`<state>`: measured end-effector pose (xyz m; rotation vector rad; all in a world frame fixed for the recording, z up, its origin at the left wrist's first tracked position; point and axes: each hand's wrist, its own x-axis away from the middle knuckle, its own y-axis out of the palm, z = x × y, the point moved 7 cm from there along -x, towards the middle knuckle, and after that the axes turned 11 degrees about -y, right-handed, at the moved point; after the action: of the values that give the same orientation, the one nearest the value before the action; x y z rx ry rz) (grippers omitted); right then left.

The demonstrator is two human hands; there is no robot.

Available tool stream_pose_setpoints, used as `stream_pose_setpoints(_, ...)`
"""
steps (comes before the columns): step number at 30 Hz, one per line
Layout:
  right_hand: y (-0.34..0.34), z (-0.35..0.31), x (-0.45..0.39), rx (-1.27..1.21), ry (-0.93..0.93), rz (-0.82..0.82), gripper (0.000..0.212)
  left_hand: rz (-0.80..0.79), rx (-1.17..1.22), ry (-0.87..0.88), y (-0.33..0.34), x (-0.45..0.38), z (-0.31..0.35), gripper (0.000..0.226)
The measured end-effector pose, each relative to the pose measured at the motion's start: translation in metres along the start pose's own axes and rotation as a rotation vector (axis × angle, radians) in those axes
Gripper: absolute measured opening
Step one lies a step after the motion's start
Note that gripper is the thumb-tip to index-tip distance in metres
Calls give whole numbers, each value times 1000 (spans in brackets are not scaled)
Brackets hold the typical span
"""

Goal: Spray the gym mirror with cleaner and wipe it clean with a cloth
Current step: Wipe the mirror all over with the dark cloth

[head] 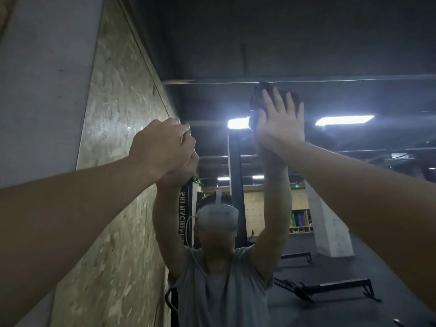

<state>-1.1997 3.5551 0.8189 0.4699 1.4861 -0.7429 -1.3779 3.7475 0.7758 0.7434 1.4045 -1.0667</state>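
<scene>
Both arms up, facing the mirror (342, 55), which fills the view from the chipboard wall (118, 161) on my left across to the right edge. My right hand (280, 123) lies flat against the glass, fingers straight and spread, pressing a dark cloth (264, 90) near the top of my reach; the cloth shows above and beside the fingertips, bunched rather than folded square. My left hand (162, 147) is a closed fist resting at the glass close to the mirror's left edge, knuckle to knuckle with its own reflection. Cannot tell whether it holds anything: no spray bottle visible in it or anywhere in view, so I can't place the cleaner. Hands well apart, the right one higher. Judgement: this is the wiping step, working the upper band of the mirror. No droplets or streaks readable in this dim light, so I can't gauge how much glass is done. Next move should be a sweep with even pressure from the flat palm, keeping the cloth under the hand so bare skin doesn't smear the glass, then working downward in overlapping passes. Reflected ceiling lights (344, 120) may help show streaks.
</scene>
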Motion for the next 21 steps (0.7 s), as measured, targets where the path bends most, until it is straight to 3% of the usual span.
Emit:
stream_pose_setpoints(4, 6, -49, -23, 43, -109, -15, 61, 50, 53, 0, -6, -1, -2, 32)
stream_pose_setpoints(8, 19, -121, 1, 129, -414, -52, 58, 31, 115, -59, -6, -3, -6, 29)
stream_pose_setpoints(12, 21, -122, 25, 143, -624, -129, 55, 44, 107, -14, -8, -8, -3, 33)
stream_pose_setpoints(18, 4, -53, 39, 125, -475, -119, 54, -34, -48, -60, 7, -5, 13, 46)
stream_pose_setpoints(21, 0, -9, 46, 120, -334, -109, 56, 57, -121, 18, 10, -3, 24, 45)
